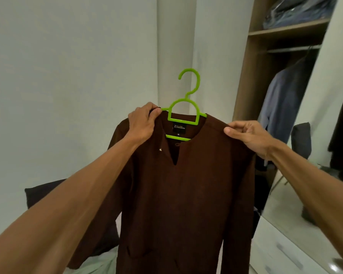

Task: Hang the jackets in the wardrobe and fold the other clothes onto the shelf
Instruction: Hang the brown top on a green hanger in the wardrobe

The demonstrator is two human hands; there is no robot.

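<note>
The brown garment [178, 184] hung on a green hanger [183, 113], held up before the wardrobe rail [293, 49]. The left hand [142, 123] gripped one shoulder, the right hand [249, 135] pinched the other — probably squaring it. Level both shoulders, then hook on.

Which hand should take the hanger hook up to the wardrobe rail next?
Probably the right hand: the rail lies on its side, and it only pinches the brown shirt, while the left hand grips it at the green hanger.
</note>
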